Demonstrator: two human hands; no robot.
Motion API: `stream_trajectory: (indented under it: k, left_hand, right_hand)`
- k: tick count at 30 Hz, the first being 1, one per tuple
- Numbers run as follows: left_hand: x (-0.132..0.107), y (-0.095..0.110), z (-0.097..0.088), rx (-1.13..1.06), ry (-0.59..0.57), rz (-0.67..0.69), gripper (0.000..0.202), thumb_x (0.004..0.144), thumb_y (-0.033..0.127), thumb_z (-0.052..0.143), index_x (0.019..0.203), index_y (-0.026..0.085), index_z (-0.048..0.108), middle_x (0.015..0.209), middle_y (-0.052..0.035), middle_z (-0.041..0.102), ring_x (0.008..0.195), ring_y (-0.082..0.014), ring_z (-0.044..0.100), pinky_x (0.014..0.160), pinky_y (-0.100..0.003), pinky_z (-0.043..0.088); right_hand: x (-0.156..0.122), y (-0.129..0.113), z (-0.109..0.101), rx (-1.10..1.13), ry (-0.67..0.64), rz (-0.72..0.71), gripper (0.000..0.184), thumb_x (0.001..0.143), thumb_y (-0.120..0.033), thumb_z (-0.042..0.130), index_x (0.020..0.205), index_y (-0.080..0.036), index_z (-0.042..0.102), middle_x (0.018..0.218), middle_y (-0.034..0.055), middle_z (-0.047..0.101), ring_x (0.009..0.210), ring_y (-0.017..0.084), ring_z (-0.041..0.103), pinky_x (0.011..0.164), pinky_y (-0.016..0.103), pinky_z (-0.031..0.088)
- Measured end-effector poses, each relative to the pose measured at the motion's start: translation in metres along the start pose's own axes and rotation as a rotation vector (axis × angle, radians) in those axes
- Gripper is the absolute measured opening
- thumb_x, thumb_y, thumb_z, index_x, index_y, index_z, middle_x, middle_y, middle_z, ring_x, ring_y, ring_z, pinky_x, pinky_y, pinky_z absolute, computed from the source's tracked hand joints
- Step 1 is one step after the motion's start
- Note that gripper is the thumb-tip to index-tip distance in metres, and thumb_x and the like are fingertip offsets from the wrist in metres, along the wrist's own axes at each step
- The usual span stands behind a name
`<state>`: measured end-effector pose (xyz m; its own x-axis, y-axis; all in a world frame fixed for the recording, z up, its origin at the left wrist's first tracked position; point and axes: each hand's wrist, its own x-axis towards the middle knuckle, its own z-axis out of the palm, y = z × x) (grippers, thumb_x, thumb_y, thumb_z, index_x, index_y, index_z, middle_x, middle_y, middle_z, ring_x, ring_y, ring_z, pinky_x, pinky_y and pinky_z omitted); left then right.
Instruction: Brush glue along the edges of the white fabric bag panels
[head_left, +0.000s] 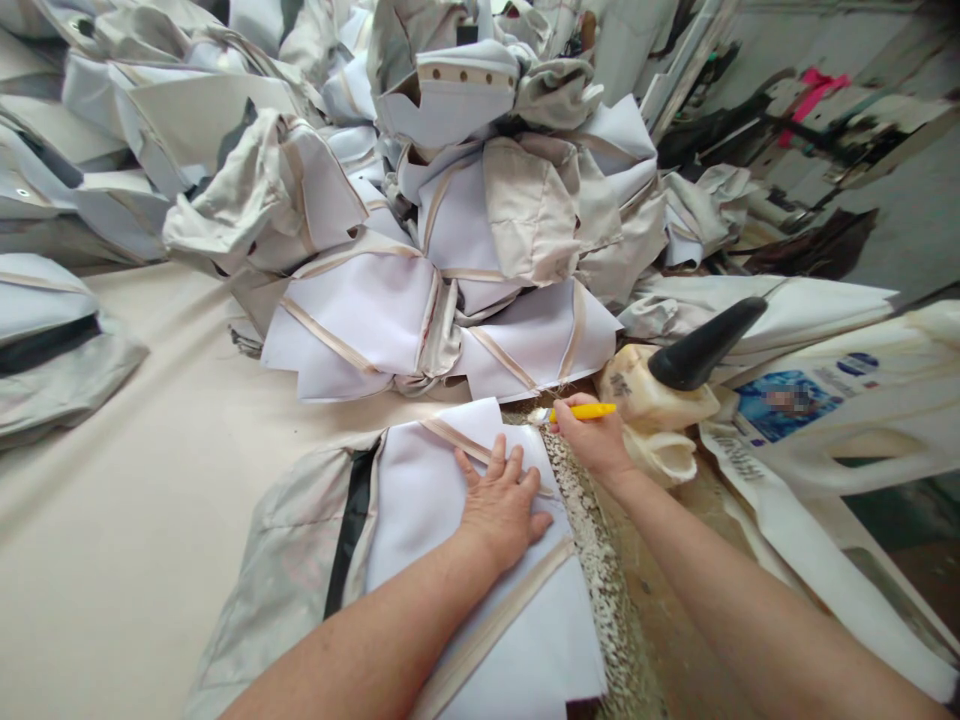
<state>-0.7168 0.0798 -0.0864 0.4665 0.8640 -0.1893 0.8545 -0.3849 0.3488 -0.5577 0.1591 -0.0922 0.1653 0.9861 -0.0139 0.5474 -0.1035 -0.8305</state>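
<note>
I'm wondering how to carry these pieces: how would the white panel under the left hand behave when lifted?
The white panel would probably hold its shape fairly well, since it lies flat with crisp edges. The attached grey fabric looks creased and soft, so it would likely sag. The panel's smooth face might feel somewhat slippery.

The left hand (pixel 501 508) is being held palm-down, fingers (pixel 496 458) spread, on the white panel (pixel 420 510); the right hand (pixel 594 440) is being held pinched just right of the panel's far corner. Both forearms (pixel 390 625) are being extended forward.
</note>
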Motion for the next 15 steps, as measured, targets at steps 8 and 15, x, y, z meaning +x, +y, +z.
stream_trajectory:
  k: [8,15]
  left_hand:
    - [0.000,0.000,0.001,0.000,0.003,-0.001,0.055,0.078,0.058,0.047,0.125,0.028,0.047,0.144,-0.0055,0.030,0.135,-0.0356,0.003,0.091,-0.076,-0.009]
    - [0.000,-0.001,0.008,0.015,0.064,-0.006,0.061,0.077,0.060,0.046,0.126,0.024,0.043,0.143,-0.0056,0.033,0.136,-0.0332,0.003,0.090,-0.076,-0.012]
  right_hand:
    - [-0.038,-0.001,-0.017,-0.020,-0.100,0.083,0.023,0.076,-0.033,0.049,0.058,-0.020,0.051,0.046,-0.0016,0.055,0.046,0.017,0.055,0.044,0.024,0.039]
    - [-0.055,-0.013,-0.031,-0.096,-0.094,0.007,0.022,0.078,-0.032,0.046,0.059,-0.021,0.051,0.051,-0.0017,0.055,0.052,0.017,0.054,0.052,0.026,0.039]
